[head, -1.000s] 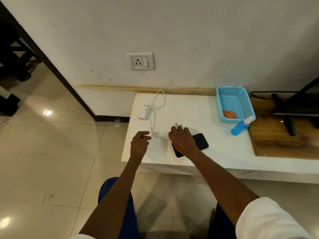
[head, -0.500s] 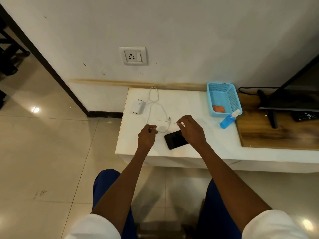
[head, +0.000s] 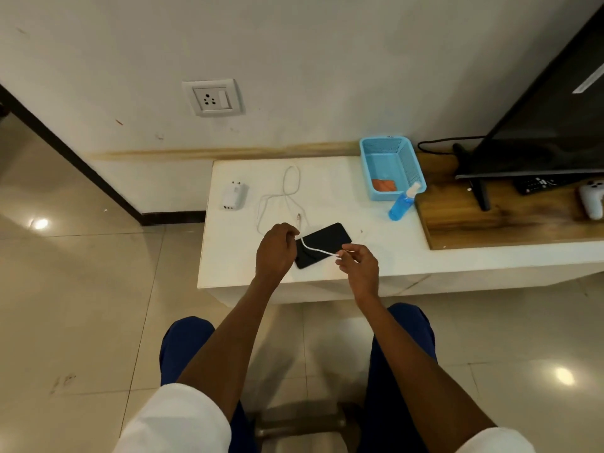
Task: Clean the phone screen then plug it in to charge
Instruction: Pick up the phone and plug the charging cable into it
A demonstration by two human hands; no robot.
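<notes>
A black phone (head: 330, 240) lies flat on the white table (head: 327, 204) near its front edge, screen up and dark. A white charging cable (head: 287, 194) loops across the table behind it. My left hand (head: 276, 250) pinches the cable beside the phone's left end. My right hand (head: 358, 261) pinches one cable end above the phone's front edge, and a short stretch of cable runs over the screen between my hands. The cable's other plug (head: 298, 218) rests on the table. A white charger adapter (head: 233, 197) lies at the table's left. A wall socket (head: 213, 99) is above.
A blue basket (head: 397, 148) holding an orange cloth (head: 384, 185) stands at the back right, with a blue spray bottle (head: 402, 204) in front. Further right on a wooden board (head: 490, 223) are a TV (head: 549, 125), a remote (head: 539, 183) and a white game controller (head: 593, 201).
My right hand has carried the cable end from behind the phone toward me, over the screen. My left hand has shifted right to the phone's left end, still pinching the cable.
</notes>
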